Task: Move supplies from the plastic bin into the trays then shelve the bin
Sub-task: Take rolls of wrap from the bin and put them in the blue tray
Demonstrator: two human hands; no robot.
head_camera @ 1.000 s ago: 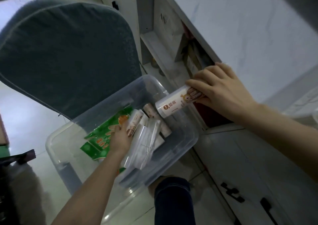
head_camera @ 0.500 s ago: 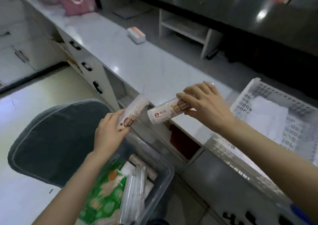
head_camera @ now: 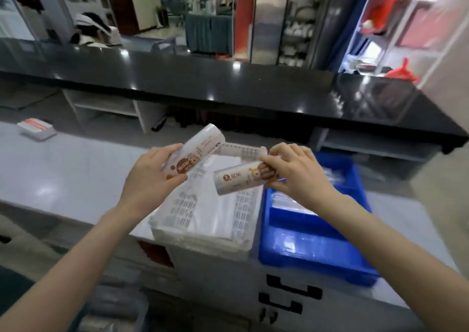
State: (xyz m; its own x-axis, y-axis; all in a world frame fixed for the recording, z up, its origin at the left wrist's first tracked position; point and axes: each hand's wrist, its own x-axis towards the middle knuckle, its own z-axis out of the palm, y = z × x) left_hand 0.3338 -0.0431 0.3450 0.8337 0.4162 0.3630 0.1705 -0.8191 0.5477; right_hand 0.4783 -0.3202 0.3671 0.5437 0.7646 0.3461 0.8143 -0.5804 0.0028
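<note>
My left hand grips a white roll pack with a brown label, tilted up to the right. My right hand grips a second white roll pack with a cartoon print, lying almost level. Both packs hover over the white slotted tray on the pale counter, which holds flat white packets. A blue tray sits right beside it on the right with clear bags inside. The clear plastic bin is only partly visible at the bottom left, below the counter.
The pale counter stretches left, with a small white and orange box at its far left. A black raised counter runs behind. Cabinet drawers with black handles lie below the trays.
Both hands lifted their roll packs out of the bin and carried them up over the white tray. The view swung from the bin on the floor up to the counter.
</note>
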